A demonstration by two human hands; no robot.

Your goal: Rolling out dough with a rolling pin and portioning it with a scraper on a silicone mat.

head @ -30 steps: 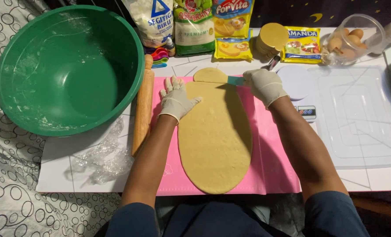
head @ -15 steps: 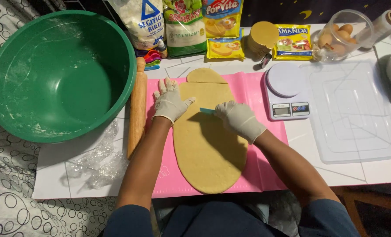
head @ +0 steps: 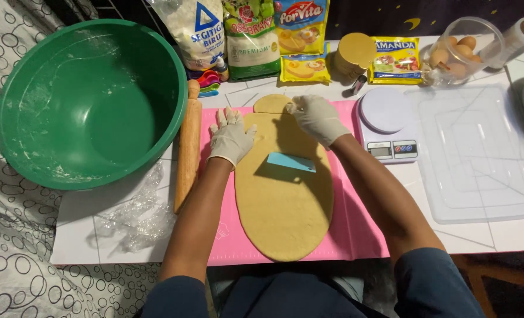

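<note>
Our left hand [head: 231, 138] lies flat and open on the dough [head: 284, 188], which rests on the pink mat [head: 356, 229]. Our right hand [head: 316, 116] pinches its top edge. We think the dough is soft and floppy and tears easily, so both hands should lift it from underneath.

A low white table [head: 497, 232] with thin grey lines across its top stands on a floor covered by a white sheet [head: 15, 259] printed with black circles. Behind the table hangs a dark cloth [head: 427, 17] with small yellow moons and stars. The light is even and bright.
</note>
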